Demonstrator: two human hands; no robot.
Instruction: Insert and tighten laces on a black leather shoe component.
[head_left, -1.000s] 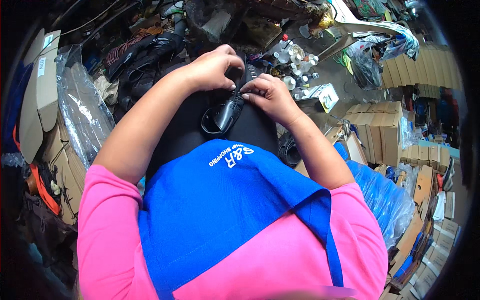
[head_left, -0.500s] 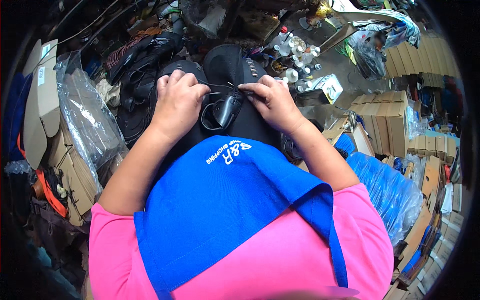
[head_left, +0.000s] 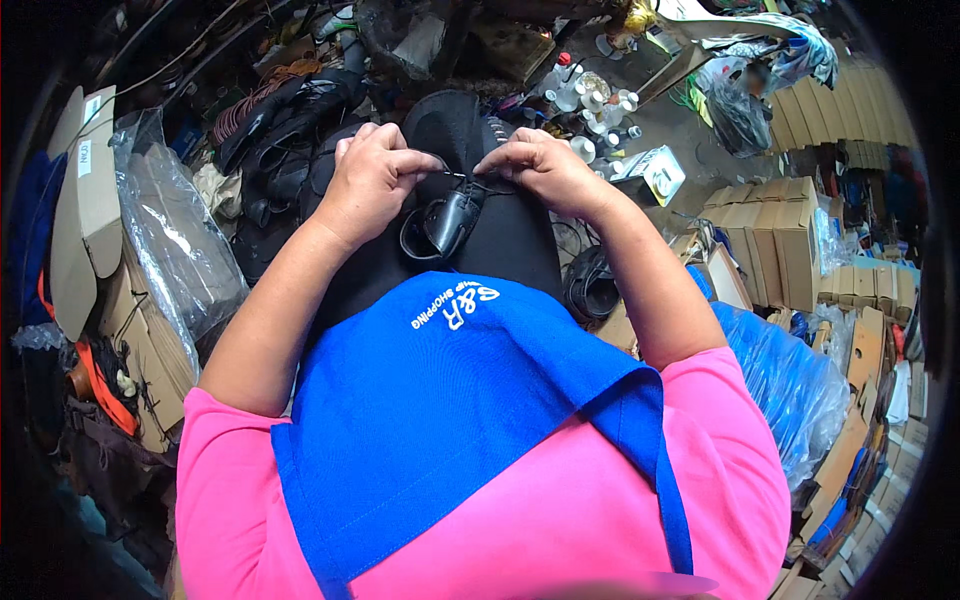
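Observation:
A black shoe (head_left: 440, 120) rests on my dark-clothed lap, its sole end pointing away from me. Its shiny black leather heel part (head_left: 450, 222) curls up nearest my body. My left hand (head_left: 375, 180) is closed in a pinch left of the shoe. From its fingertips a thin, bright needle-like piece (head_left: 453, 174) reaches toward the seam above the leather. On the other side my right hand (head_left: 545, 170) is pinched at the shoe's edge, with dark thread (head_left: 492, 189) beside its fingers. What lies between the right fingertips is too small to make out.
Black shoes (head_left: 285, 150) are heaped at the left, beside a clear plastic bag (head_left: 180, 230) and cardboard (head_left: 100, 205). Several bottles (head_left: 590, 105) and a tin (head_left: 655, 178) stand beyond my right hand. Cardboard boxes (head_left: 770, 240) and blue plastic-wrapped material (head_left: 780, 380) fill the right.
My left hand has moved right, closer to the seam, and the gap between the hands has narrowed. My right hand has shifted slightly left. The shoe stays in place.

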